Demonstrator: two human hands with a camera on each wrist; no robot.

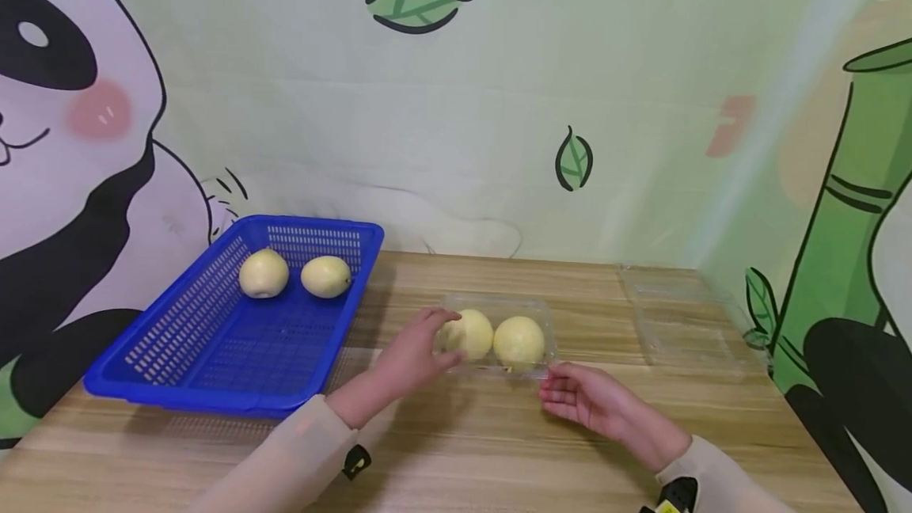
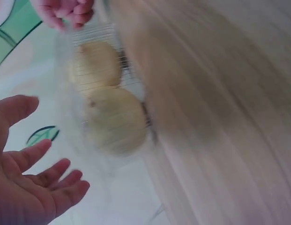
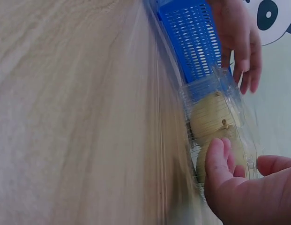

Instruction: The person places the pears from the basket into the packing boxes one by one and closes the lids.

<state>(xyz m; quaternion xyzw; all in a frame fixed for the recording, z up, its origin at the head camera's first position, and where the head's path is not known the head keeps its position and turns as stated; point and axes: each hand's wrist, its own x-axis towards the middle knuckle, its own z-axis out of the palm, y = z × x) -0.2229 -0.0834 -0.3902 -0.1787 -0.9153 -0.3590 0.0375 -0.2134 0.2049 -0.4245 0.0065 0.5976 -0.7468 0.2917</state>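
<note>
We likely close clear box (image 1: 502, 306) over two fruits (image 1: 519, 343); left hand (image 1: 416, 348) spread-fingered, right hand (image 1: 593, 400) grip unclear; next probably needs near rim (image 1: 492, 373) pressed.

There are four pale-yellow round fruits (image 1: 519, 341): two in one clear rectangular plastic box (image 1: 499, 303), two in one blue rectangular plastic basket (image 1: 256, 347) at the box's nine o'clock. Two bare hands show: one left hand (image 1: 416, 351), one right hand (image 1: 587, 398).

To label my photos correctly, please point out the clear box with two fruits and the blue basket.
Clear box (image 1: 504, 305): head view, on its far side.
Blue basket (image 1: 199, 400): head view, on its near rim.
</note>
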